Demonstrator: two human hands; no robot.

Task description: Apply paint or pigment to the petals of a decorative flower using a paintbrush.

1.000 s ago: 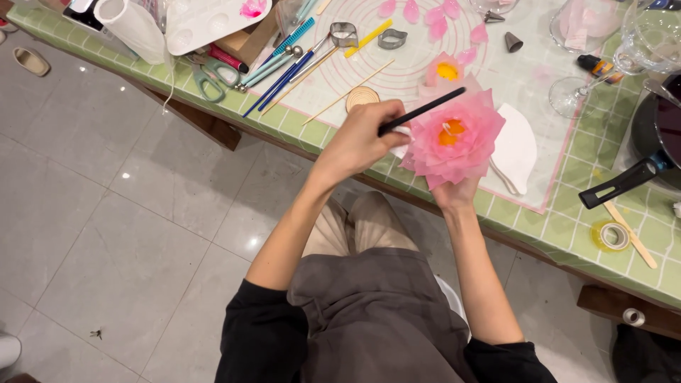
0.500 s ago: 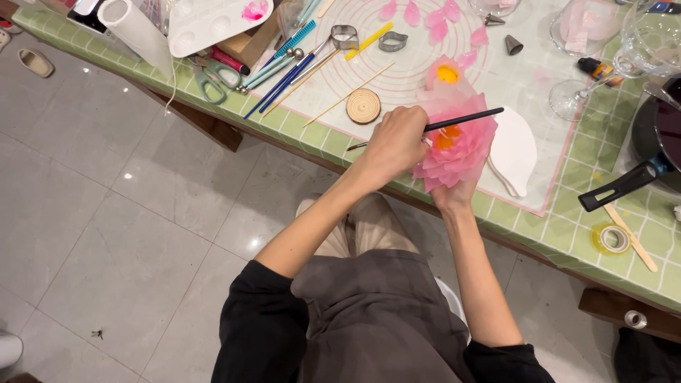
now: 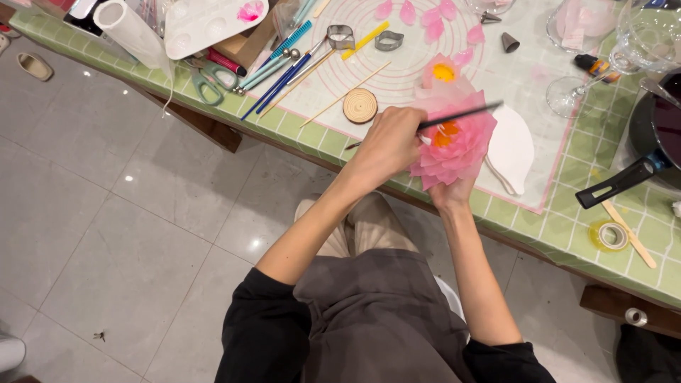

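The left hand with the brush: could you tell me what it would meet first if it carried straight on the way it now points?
Probably the pink flower: the left hand reaches toward it, and the black brush it grips already crosses the orange centre. The right hand holds the flower from below. Depth is unclear.

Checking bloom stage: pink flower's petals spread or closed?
Spread. The pink flower shows layered petals fanned outward around an exposed orange centre, held from below by the right hand.
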